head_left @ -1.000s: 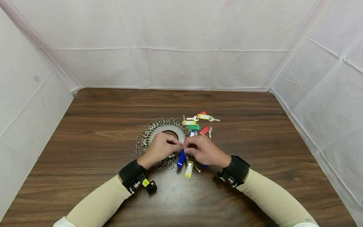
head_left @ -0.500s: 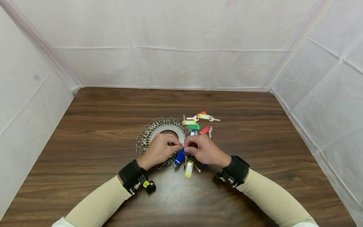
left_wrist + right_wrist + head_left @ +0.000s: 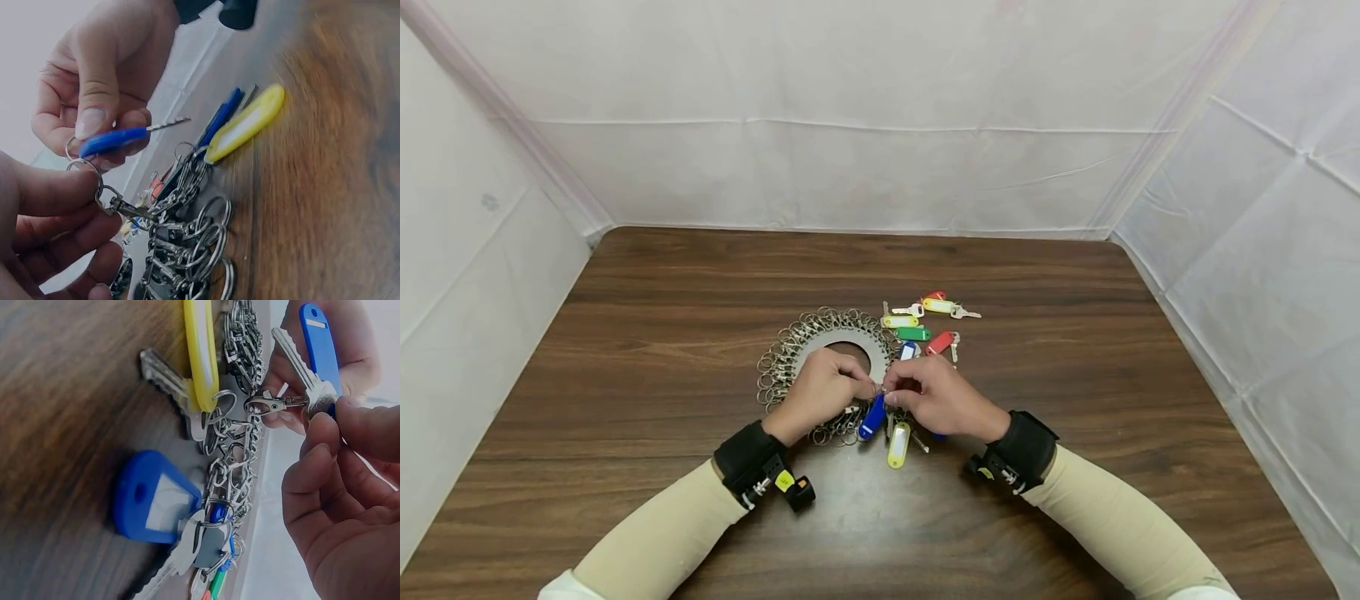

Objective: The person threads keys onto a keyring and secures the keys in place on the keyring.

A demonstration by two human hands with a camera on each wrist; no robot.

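Observation:
My left hand (image 3: 867,388) pinches a small split ring (image 3: 82,165) with a metal clasp (image 3: 122,207) that hangs off the pile of key rings. My right hand (image 3: 892,392) pinches the head of a silver key (image 3: 301,364) with a blue tag (image 3: 872,417), held right against that ring. The fingertips of both hands meet just above the table. The same clasp (image 3: 271,403) and blue tag (image 3: 319,342) show in the right wrist view, where my right hand (image 3: 325,411) grips the key head. A yellow tag (image 3: 898,444) lies on the wood just below the hands.
A flat round metal disc (image 3: 811,342) ringed with several key rings lies under my left hand. More tagged keys lie behind the hands: yellow (image 3: 900,321), green (image 3: 913,334), red (image 3: 939,343). Another blue tag (image 3: 153,499) lies under my right hand. White sheets wall the brown table (image 3: 662,333).
Both hands stay pinched together at the same spot and have drifted slightly away from me. The blue tag hangs a little higher.

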